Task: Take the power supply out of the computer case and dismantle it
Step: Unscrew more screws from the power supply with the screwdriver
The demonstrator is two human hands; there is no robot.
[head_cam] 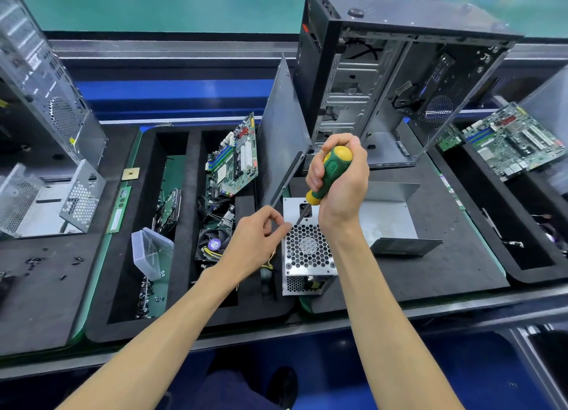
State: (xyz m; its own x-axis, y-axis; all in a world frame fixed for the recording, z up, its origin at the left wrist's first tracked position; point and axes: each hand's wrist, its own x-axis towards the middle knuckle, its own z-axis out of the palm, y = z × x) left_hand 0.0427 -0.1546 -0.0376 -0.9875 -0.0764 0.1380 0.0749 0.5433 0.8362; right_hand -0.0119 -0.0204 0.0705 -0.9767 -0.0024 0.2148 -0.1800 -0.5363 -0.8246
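The silver power supply (307, 256) sits on the black mat with its honeycomb fan grille facing up. My right hand (341, 179) grips a green and yellow screwdriver (330, 173), whose tip meets the top left corner of the grille. My left hand (258, 240) rests against the unit's left edge, fingertips curled close to the screwdriver tip; whether they pinch a screw I cannot tell. The open black computer case (399, 81) stands upright behind. A bent silver cover plate (390, 210) lies to the right of the unit.
The case's side panel (282, 133) leans left of the case. A black foam tray (184, 225) holds a motherboard (233, 161), a fan (212, 245), cables and loose screws. A clear plastic box (150, 253) stands in it. Another motherboard (510, 139) lies far right.
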